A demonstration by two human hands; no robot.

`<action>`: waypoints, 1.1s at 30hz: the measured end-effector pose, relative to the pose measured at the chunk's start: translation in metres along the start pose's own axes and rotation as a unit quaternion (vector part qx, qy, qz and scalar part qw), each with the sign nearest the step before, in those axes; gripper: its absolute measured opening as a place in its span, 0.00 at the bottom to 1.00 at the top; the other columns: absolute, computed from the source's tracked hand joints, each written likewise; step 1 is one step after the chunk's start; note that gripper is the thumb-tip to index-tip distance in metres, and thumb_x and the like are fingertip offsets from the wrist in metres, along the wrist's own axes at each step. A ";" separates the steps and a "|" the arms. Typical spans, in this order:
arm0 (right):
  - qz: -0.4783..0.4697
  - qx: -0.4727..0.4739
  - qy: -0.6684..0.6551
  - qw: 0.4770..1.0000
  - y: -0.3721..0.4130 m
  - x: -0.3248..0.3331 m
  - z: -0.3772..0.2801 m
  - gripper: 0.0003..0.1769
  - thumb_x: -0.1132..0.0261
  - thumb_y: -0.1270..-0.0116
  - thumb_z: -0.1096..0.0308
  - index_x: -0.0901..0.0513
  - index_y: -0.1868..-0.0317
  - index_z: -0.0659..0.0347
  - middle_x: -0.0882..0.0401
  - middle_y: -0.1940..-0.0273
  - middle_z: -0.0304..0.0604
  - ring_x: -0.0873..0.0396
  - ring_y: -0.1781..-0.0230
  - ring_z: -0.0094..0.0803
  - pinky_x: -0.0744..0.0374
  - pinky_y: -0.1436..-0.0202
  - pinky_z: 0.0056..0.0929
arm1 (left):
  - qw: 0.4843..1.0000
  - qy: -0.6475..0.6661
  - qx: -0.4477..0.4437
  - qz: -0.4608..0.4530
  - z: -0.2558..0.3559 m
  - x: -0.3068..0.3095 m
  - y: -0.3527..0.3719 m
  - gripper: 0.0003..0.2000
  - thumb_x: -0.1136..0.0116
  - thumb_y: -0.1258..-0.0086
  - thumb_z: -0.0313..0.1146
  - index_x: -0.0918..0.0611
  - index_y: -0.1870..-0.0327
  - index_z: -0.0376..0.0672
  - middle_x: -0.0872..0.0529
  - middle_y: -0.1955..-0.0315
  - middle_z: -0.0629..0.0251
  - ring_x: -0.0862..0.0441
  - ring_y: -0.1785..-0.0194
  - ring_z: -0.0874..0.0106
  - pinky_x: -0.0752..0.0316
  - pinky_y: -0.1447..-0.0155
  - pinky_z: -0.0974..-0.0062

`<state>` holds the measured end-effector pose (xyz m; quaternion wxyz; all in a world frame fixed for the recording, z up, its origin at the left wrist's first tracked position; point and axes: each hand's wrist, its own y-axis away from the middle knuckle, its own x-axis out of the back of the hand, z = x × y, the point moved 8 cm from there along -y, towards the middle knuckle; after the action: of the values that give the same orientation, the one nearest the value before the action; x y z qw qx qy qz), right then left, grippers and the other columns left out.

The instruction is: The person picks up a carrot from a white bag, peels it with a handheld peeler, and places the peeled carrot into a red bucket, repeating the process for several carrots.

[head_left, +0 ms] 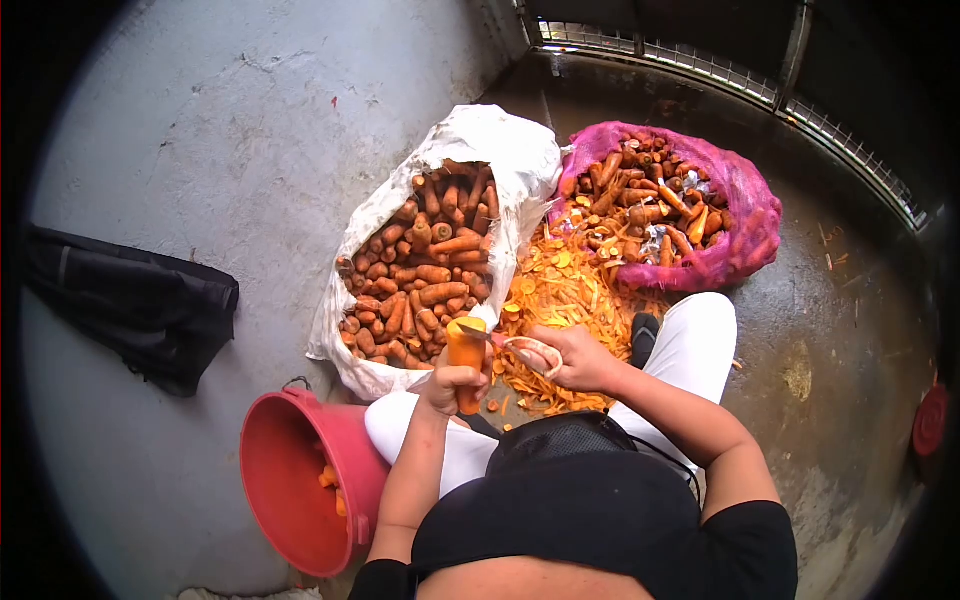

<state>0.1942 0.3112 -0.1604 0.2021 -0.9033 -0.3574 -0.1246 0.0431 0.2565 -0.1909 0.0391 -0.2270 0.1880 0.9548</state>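
My left hand (456, 387) is wrapped around a thick, peeled carrot (466, 352), held upright in front of my lap. My right hand (582, 362) is closed on a small knife (497, 341) with a reddish handle. Its dark blade lies against the upper end of the carrot. A pale oval thing (536, 356) shows at the right fingers, and I cannot make out what it is. Beneath and beyond the hands lies a heap of orange peelings (565, 300) and cut carrot ends on the floor.
A white sack (507, 150) of unpeeled carrots lies open ahead. Beside it is a pink mesh sack (752, 225) with more carrots. A red bucket (262, 470) holding a few peeled pieces stands by my left leg. Black cloth (135, 300) hangs at the left.
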 end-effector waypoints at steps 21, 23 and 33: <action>0.029 -0.190 -0.020 0.981 -0.009 0.023 0.070 0.15 0.41 0.31 0.56 0.21 0.61 0.60 0.20 0.69 0.51 0.18 0.67 0.43 0.23 0.62 0.33 | 0.827 -0.524 -0.153 0.137 0.029 0.033 -0.011 0.17 0.34 0.51 0.33 0.21 0.60 0.37 0.16 0.74 0.61 0.17 0.73 0.64 0.23 0.66 0.68; 0.053 -0.108 -0.017 0.993 -0.005 0.019 0.047 0.13 0.41 0.32 0.58 0.22 0.58 0.60 0.20 0.70 0.51 0.18 0.68 0.43 0.23 0.62 0.35 | 0.761 -0.607 -0.118 0.193 0.036 0.025 -0.006 0.18 0.37 0.50 0.35 0.21 0.57 0.39 0.15 0.72 0.53 0.16 0.67 0.57 0.23 0.60 0.62; 0.060 -0.068 -0.055 0.994 0.021 -0.018 0.036 0.08 0.37 0.31 0.65 0.20 0.60 0.60 0.23 0.75 0.42 0.24 0.76 0.26 0.27 0.71 0.26 | 0.657 -0.692 -0.157 0.254 0.043 0.007 0.007 0.16 0.32 0.48 0.38 0.22 0.63 0.41 0.15 0.74 0.53 0.16 0.68 0.54 0.22 0.64 0.59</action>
<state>0.1985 0.3031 -0.2046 0.1271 -0.9403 -0.3036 -0.0864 0.0178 0.2659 -0.1563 -0.1219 0.5533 0.0044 0.8240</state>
